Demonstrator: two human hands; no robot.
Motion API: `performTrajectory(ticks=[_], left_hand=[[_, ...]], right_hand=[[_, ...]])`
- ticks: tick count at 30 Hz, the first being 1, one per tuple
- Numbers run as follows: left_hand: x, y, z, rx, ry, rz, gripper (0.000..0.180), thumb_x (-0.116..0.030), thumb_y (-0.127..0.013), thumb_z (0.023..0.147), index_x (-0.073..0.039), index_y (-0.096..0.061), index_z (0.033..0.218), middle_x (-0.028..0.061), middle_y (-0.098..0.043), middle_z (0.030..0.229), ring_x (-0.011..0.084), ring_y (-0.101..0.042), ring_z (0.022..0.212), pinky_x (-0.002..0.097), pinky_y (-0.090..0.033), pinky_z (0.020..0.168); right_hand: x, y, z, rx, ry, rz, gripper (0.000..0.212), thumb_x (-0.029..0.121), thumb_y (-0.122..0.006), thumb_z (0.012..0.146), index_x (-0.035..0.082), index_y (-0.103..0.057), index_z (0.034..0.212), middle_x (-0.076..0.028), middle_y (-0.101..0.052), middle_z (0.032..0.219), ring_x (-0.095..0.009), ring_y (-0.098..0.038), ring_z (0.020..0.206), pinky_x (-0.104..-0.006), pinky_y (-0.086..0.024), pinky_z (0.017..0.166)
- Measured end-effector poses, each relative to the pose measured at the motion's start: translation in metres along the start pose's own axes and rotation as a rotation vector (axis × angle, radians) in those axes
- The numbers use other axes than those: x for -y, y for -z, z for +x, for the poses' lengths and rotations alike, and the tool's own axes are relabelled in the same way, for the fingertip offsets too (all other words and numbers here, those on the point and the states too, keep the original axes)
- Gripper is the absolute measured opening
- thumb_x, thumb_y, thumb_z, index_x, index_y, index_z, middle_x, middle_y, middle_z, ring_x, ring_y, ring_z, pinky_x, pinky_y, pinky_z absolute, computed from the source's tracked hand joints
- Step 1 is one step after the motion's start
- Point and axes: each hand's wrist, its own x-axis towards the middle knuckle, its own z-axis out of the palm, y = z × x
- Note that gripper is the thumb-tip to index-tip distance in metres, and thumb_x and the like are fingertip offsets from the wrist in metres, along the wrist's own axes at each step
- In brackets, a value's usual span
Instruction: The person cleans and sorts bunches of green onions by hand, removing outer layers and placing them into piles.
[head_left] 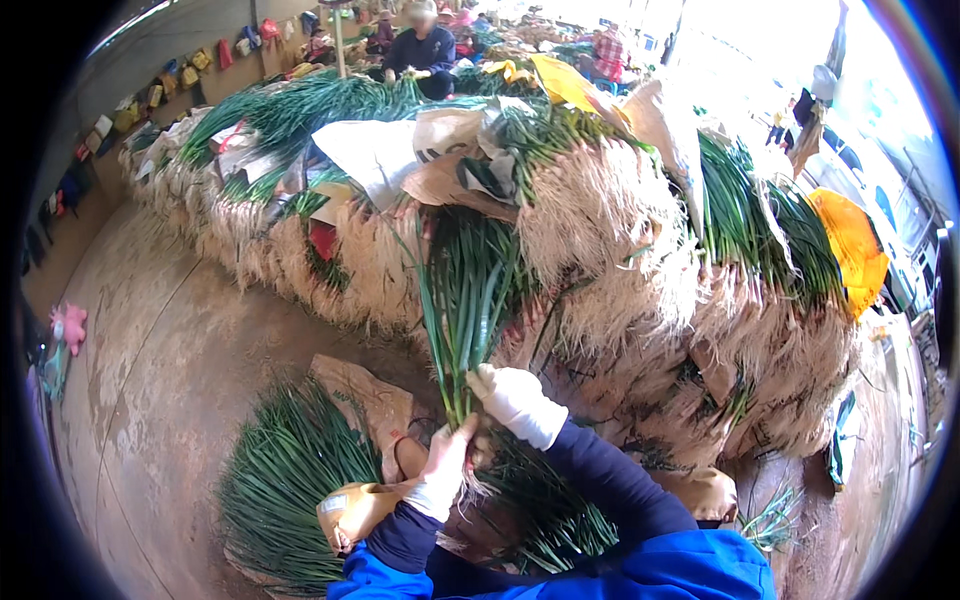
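Observation:
A bunch of spring onions stands upright in front of me, green leaves up and pale roots hanging down. My left hand, with a white covering at the wrist, is closed around the lower stems. At the right side of the same stems is my right hand in a white glove, its fingers bent and pressed together against them. Beneath my left arm lies a large pile of spring onions. More spring onions lie under my right arm, partly hidden by it.
A long, high stack of spring onions, roots outward, runs across in front, with paper sacks and a yellow sheet on it. Concrete floor lies to the left. Behind the stack a person sits among others.

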Motion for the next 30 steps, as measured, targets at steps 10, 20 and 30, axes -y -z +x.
performTrajectory(ticks=[10, 20, 30], left_hand=[[-0.035, 0.024, -0.018, 0.580, -0.075, -0.730, 0.025, -0.031, -0.049, 0.096, -0.007, -0.056, 0.091, -0.0046, -0.032, 0.055, 0.0071, -0.032, 0.045, 0.0211, -0.028, 0.040], [-0.049, 0.029, 0.010, 0.449, -0.012, -0.783, 0.024, -0.028, -0.048, 0.097, -0.007, -0.060, 0.100, -0.0080, -0.030, 0.054, 0.0043, -0.029, 0.046, 0.0198, -0.029, 0.044], [-0.035, 0.013, 0.021, 0.275, 0.057, -0.421, 0.040, -0.021, -0.053, 0.094, -0.015, -0.046, 0.133, -0.0053, -0.049, 0.064, 0.0060, -0.041, 0.048, 0.0191, -0.035, 0.043]], right_hand=[[-0.091, -0.023, -0.053, 0.050, -0.497, 1.018, 0.033, 0.032, -0.046, 0.096, 0.006, -0.059, 0.080, -0.006, -0.064, 0.074, -0.009, -0.047, 0.045, -0.0259, -0.039, 0.044], [-0.049, 0.033, 0.025, -0.194, 0.001, 0.236, 0.031, 0.022, -0.050, 0.091, 0.001, -0.058, 0.112, -0.017, -0.066, 0.097, -0.030, -0.065, 0.084, -0.0364, -0.051, 0.072], [-0.083, 0.031, 0.074, -0.141, -0.186, -0.427, 0.034, 0.035, -0.052, 0.083, 0.003, -0.064, 0.082, -0.019, -0.065, 0.075, -0.036, -0.064, 0.076, -0.0465, -0.049, 0.071]])
